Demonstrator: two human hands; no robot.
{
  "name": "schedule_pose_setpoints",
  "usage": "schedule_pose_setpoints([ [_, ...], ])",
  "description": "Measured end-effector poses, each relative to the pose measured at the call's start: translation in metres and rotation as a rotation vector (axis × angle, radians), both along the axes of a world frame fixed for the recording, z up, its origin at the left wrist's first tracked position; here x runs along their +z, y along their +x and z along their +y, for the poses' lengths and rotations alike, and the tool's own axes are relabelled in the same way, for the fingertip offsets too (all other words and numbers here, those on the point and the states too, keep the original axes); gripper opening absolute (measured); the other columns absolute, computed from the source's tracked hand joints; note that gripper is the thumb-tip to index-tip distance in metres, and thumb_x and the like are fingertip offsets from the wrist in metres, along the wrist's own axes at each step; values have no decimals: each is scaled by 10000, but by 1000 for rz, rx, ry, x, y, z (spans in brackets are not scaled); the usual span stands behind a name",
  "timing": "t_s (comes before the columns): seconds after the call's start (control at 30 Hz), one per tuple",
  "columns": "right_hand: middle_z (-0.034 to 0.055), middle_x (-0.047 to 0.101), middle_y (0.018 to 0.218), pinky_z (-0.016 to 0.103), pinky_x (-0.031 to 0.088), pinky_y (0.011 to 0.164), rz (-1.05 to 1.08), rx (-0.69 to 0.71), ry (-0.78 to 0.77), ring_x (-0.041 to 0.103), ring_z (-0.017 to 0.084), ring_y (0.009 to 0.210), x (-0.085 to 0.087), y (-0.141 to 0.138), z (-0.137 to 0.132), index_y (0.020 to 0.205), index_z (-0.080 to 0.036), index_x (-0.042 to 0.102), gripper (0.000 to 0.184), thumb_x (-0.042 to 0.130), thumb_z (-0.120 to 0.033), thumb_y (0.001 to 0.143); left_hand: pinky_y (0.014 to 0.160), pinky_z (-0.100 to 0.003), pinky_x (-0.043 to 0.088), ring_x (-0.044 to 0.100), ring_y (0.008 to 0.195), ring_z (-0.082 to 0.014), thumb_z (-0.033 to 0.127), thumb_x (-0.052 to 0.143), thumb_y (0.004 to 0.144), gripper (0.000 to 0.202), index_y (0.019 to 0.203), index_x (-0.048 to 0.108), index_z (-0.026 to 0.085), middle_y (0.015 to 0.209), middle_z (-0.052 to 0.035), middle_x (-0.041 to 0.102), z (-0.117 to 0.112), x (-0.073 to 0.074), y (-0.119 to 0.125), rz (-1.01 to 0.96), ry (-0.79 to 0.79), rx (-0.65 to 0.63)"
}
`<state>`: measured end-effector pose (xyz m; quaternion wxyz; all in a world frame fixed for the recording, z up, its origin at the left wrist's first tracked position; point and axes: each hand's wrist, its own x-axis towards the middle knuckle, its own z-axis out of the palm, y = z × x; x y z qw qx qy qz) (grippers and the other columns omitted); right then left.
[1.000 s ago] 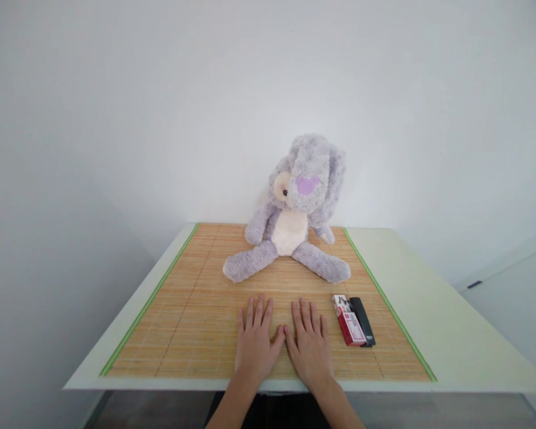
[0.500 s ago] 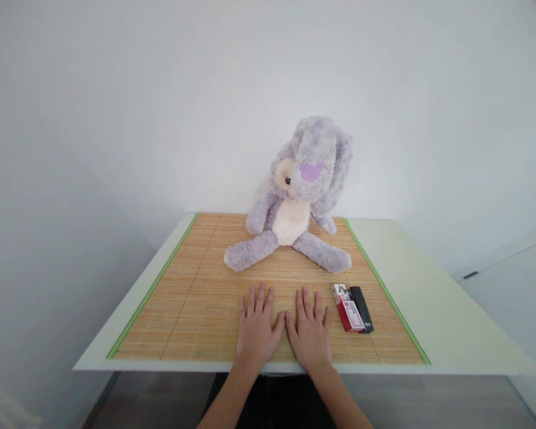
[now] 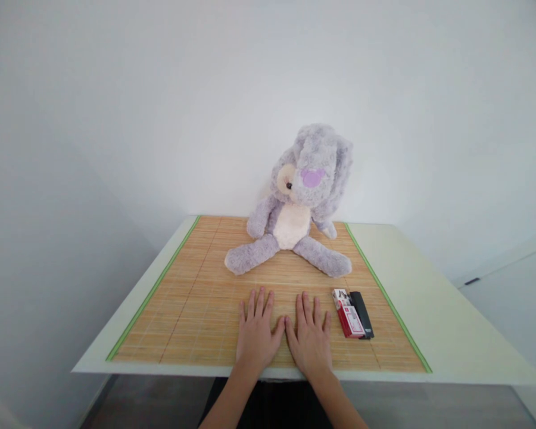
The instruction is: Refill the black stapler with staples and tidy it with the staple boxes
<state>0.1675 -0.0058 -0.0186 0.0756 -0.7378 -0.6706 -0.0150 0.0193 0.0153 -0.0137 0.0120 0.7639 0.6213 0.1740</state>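
My left hand (image 3: pixel 258 333) lies flat, palm down, near the front edge of a bamboo mat (image 3: pixel 196 316), fingers spread and holding nothing. Beside it my right hand (image 3: pixel 311 338) rests the same way, its thumb tip close to the left thumb. Just right of that hand are a small red and white box (image 3: pixel 349 314) and a black stapler (image 3: pixel 361 314), side by side on the mat. Behind both hands sits a grey-lilac plush rabbit (image 3: pixel 292 223) with its legs spread toward me.
The mat has green edging and covers much of a pale table (image 3: pixel 433 310). A white wall (image 3: pixel 161 107) rises right behind the table and the rabbit. At the far right is a white panel with a dark handle (image 3: pixel 472 281).
The whole scene sits slightly lower in the picture, as the camera tilted a little. Both hands, the rabbit, the box and the stapler keep their places on the mat.
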Motion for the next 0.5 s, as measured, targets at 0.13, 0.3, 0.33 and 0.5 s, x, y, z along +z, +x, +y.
schedule_pose_setpoints([
  [0.13,58,53,1724,624,-20,1247,-9,5,18,-46,348,1589,-1,0,0,1653,-190,199,689,313,-504,1049,1267,-646,158,116,1594,-336,497,439,1002,674,1627,262,316,1705,-23,238,0,0,0,-1,1,0],
  [0.3,60,59,1724,618,-12,1250,11,1,-3,-28,345,1590,-2,1,2,1655,-197,189,698,326,-508,1046,1269,-649,137,103,1596,-335,487,444,1002,667,1624,270,321,1707,-21,229,0,-1,1,4,-8,3],
  [0.33,60,60,1725,614,-9,1251,16,4,-7,-23,344,1591,-2,1,2,1656,-199,188,697,324,-508,1047,1270,-650,134,99,1596,-335,487,445,1002,668,1625,267,323,1708,-19,225,0,-1,1,6,-10,3],
  [0.5,63,70,1726,608,1,1252,35,13,5,-7,338,1592,-2,3,2,1657,-203,190,687,318,-494,1048,1273,-638,138,90,1599,-323,504,437,1004,682,1632,239,325,1717,-11,191,0,-2,0,9,-23,2],
])
